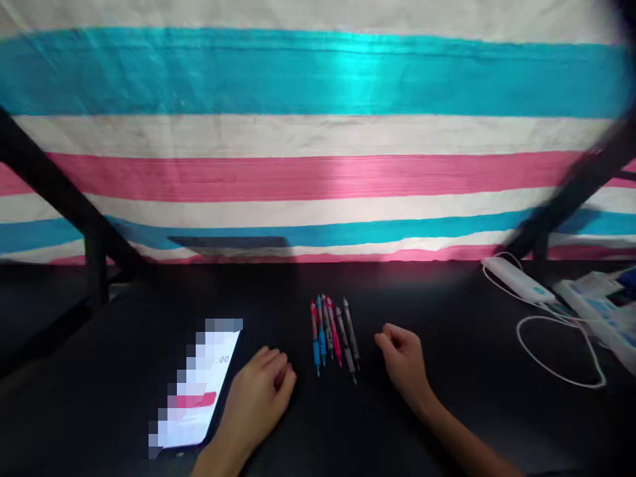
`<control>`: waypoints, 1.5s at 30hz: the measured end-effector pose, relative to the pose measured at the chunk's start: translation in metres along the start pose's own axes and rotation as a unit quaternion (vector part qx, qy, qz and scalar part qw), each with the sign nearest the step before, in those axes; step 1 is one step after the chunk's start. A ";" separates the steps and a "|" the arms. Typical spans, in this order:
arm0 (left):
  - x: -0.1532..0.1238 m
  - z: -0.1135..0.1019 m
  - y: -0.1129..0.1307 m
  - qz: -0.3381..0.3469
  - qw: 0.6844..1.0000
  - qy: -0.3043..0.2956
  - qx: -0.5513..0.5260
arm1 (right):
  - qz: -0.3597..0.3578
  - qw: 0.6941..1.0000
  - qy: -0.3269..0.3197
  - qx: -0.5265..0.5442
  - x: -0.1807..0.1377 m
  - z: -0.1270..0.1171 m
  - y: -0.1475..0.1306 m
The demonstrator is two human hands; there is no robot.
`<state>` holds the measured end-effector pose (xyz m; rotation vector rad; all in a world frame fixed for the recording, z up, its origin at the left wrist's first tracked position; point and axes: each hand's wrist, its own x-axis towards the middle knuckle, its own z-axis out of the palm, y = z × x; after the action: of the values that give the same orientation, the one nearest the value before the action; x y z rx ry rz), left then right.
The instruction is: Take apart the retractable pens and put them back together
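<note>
Several pens (332, 334) lie side by side on the black table (447, 411), some red, some blue, some grey. My left hand (258, 391) rests palm down on the table just left of the pens, fingers loosely curled, holding nothing. It lies beside a lit phone (199, 384). My right hand (403, 361) rests on the table just right of the pens, fingers curled inward, nothing visible in them. Neither hand touches the pens.
A striped cloth in teal, pink and cream (318, 146) hangs behind the table. A white power strip (517, 278) with a looping white cable (556, 351) and white boxes (596, 305) sit at the right. Dark frame bars (64, 199) slant at both sides.
</note>
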<state>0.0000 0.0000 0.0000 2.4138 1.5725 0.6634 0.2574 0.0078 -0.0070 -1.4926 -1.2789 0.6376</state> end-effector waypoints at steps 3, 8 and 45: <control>0.009 -0.003 0.000 -0.025 1.000 0.017 0.005 | -0.016 1.000 -0.006 -0.002 0.000 0.000 0.000; 0.015 -0.004 -0.010 -0.083 0.995 0.058 0.011 | -0.039 0.999 -0.012 -0.009 -0.001 0.001 -0.001; 0.066 0.024 0.060 0.053 0.996 -0.038 0.067 | -0.072 0.938 -0.123 -0.315 0.055 0.020 -0.016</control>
<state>0.0825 0.0366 0.0197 2.6011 1.5135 0.4926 0.2500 0.0651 0.0126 -1.8416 -1.8891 0.3305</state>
